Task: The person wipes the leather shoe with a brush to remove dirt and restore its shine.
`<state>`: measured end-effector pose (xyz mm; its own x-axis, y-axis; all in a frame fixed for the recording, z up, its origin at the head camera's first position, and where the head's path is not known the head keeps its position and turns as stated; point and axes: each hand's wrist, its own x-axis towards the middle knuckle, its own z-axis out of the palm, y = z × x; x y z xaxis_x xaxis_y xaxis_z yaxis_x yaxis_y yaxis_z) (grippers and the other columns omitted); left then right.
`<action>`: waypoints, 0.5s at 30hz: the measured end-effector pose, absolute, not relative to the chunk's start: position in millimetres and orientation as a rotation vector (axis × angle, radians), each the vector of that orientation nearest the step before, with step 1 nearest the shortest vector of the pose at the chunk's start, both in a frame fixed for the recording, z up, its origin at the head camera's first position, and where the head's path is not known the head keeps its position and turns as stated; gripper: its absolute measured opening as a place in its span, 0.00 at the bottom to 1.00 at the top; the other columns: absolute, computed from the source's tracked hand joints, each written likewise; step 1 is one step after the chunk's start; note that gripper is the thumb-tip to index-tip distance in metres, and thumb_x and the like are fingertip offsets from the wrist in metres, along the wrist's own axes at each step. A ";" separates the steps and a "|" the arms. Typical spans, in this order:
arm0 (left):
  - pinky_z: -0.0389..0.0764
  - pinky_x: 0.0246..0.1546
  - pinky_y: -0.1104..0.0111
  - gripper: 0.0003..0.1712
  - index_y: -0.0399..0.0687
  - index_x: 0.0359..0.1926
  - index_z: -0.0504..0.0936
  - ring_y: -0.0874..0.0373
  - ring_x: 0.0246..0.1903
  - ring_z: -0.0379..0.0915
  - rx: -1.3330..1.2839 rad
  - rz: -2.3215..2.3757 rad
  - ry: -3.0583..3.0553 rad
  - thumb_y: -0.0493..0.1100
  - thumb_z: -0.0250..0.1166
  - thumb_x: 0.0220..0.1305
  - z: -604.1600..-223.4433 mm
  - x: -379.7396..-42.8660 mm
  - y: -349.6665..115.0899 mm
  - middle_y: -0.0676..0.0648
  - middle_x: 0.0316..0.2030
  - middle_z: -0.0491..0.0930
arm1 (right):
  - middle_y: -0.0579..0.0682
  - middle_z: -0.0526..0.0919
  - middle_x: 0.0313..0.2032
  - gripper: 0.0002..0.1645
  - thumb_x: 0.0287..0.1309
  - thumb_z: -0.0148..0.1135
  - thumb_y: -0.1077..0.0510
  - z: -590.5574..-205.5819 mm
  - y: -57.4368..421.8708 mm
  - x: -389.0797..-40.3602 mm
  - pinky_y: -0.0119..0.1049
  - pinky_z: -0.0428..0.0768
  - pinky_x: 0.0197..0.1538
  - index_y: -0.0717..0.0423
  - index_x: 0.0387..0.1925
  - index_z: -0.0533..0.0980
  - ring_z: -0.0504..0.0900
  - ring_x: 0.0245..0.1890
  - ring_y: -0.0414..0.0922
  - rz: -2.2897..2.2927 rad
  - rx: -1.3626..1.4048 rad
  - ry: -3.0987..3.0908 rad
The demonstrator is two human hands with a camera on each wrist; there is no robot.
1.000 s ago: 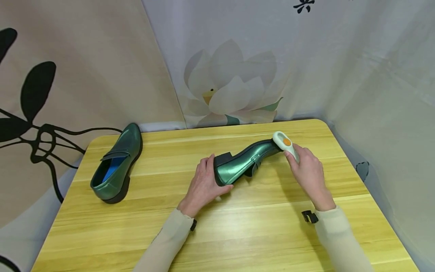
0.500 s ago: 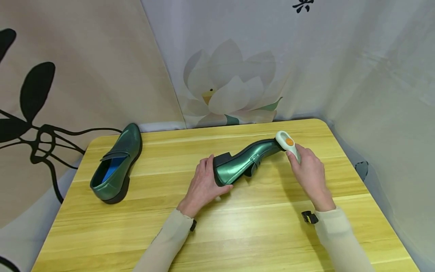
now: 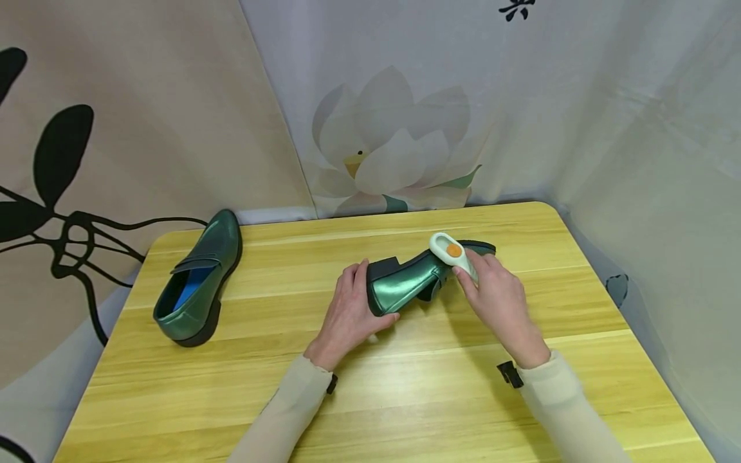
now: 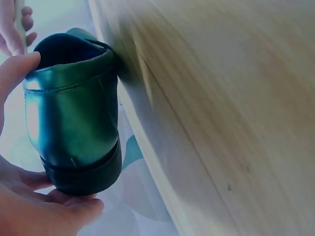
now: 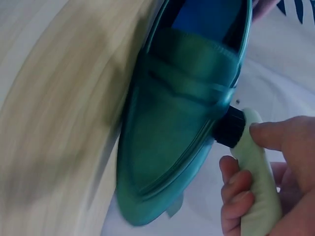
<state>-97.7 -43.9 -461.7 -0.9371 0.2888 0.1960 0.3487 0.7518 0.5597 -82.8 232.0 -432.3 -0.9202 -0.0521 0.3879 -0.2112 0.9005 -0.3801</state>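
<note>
A shiny green loafer [image 3: 399,286] lies tipped on its side, its dark sole facing away and its toe pointing right. My left hand [image 3: 346,312] grips its heel end; in the left wrist view the thumb is at the opening's rim and fingers [image 4: 83,211] are under the heel. With my right hand [image 3: 498,299] I hold a shoe brush [image 3: 453,252] by its pale handle, which has an orange spot. In the right wrist view the brush's black bristles [image 5: 230,127] touch the side of the loafer near its strap.
A second green loafer [image 3: 199,283] with a blue insole stands upright at the left of the wooden table [image 3: 440,399]. Behind the table hangs a pale curtain [image 3: 521,116] with flower and leaf prints.
The right hand and brush have moved left along the loafer, from the toe tip to its middle. The left hand still holds the heel, nearly unmoved.
</note>
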 end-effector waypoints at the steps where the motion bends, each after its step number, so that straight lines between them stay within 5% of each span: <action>1: 0.77 0.59 0.52 0.67 0.37 0.77 0.58 0.41 0.60 0.67 -0.530 -0.931 -2.840 0.60 0.84 0.45 -461.5 -97.7 -43.5 0.34 0.66 0.64 | 0.60 0.82 0.37 0.28 0.71 0.66 0.50 -431.4 228.3 -82.1 0.48 0.75 0.22 0.66 0.62 0.78 0.76 0.23 0.52 0.588 0.213 -2.698; 15: 0.72 0.66 0.52 0.66 0.34 0.75 0.61 0.40 0.65 0.65 -0.647 -0.845 -2.749 0.60 0.85 0.44 -462.9 -98.7 -42.3 0.34 0.68 0.66 | 0.56 0.82 0.40 0.27 0.70 0.66 0.51 -428.7 182.2 -72.5 0.41 0.78 0.26 0.65 0.62 0.78 0.75 0.26 0.45 0.669 0.502 -2.727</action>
<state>-98.7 -42.3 -462.9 -0.8859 0.3504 0.3040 0.4606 0.7419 0.4872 -72.5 182.2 -428.7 -0.8977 -0.2625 0.3538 -0.3964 0.8317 -0.3887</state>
